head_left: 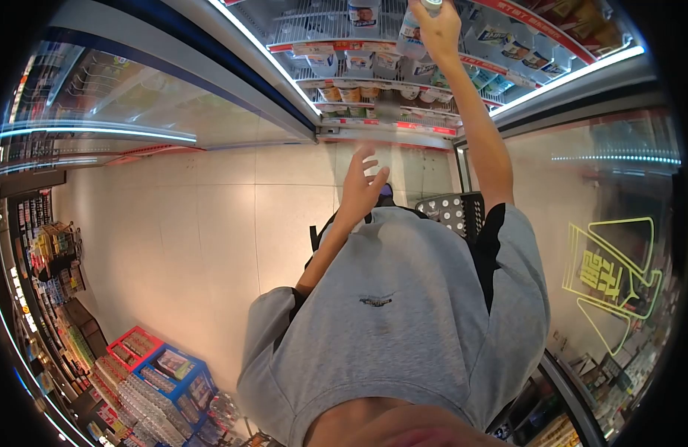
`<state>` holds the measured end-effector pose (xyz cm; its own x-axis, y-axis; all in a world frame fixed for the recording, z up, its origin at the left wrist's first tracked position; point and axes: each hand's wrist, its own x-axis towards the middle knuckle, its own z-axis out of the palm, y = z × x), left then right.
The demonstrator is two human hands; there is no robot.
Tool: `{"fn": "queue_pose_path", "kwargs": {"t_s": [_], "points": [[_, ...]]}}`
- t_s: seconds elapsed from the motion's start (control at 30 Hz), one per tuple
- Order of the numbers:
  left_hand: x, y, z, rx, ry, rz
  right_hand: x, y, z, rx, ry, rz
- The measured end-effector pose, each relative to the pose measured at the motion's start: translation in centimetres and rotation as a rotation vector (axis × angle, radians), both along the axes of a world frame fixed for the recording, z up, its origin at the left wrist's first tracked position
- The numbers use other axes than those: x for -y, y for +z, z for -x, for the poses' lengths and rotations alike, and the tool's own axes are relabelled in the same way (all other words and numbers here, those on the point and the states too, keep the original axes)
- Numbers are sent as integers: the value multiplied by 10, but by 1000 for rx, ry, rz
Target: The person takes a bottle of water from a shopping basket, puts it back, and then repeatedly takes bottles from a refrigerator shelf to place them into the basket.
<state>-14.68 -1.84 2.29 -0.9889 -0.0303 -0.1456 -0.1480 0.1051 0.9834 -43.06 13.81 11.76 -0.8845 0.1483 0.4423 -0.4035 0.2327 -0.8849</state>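
Observation:
At the top of the head view, my right hand is closed around the upper part of a pale plastic bottle with a light cap and a printed label. The bottle is in front of the shelves of a lit display fridge. My left hand hangs in front of my body, slightly blurred, its fingers apart and nothing in it. Behind the bottle, the wire shelf carries bottles and tubs, including a labelled white container near the top.
An open glass fridge door with yellow-green lettering stands on my right. A dark perforated basket is beside me on that side. Blue crates and a red crate with packed bottles stand lower left. Pale tiled floor lies between.

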Motion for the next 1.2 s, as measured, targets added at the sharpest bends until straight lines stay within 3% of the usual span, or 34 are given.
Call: {"fn": "queue_pose_path", "kwargs": {"t_s": [0.03, 0.07, 0.17, 0.3, 0.4, 0.5, 0.57, 0.97, 1.1, 1.2], "points": [[3, -3, -4, 15, -7, 16, 4, 4, 13, 25, -14, -15], [5, -6, -8, 31, -15, 30, 10, -11, 25, -207, -102, -75], [8, -5, -14, 65, 18, 0, 15, -27, 40, -534, -197, -215], [15, -11, -18, 66, 42, -13, 16, -49, 78, -348, -154, -144], [18, -13, -18, 84, 57, -13, 15, -51, 95, -551, -151, -268], [21, -16, -18, 86, 39, -5, 4, -81, 131, -461, -56, -432], [22, -16, -18, 92, 21, -15, 8, -87, 143, -411, -58, -379], [40, -18, -13, 66, -92, 47, 15, -56, 113, -150, 169, -264], [48, -17, -12, 71, -130, 79, 22, -40, 92, -295, 141, -185], [55, -11, -10, 129, -186, 59, 18, -54, 104, -332, 42, -278]]}}
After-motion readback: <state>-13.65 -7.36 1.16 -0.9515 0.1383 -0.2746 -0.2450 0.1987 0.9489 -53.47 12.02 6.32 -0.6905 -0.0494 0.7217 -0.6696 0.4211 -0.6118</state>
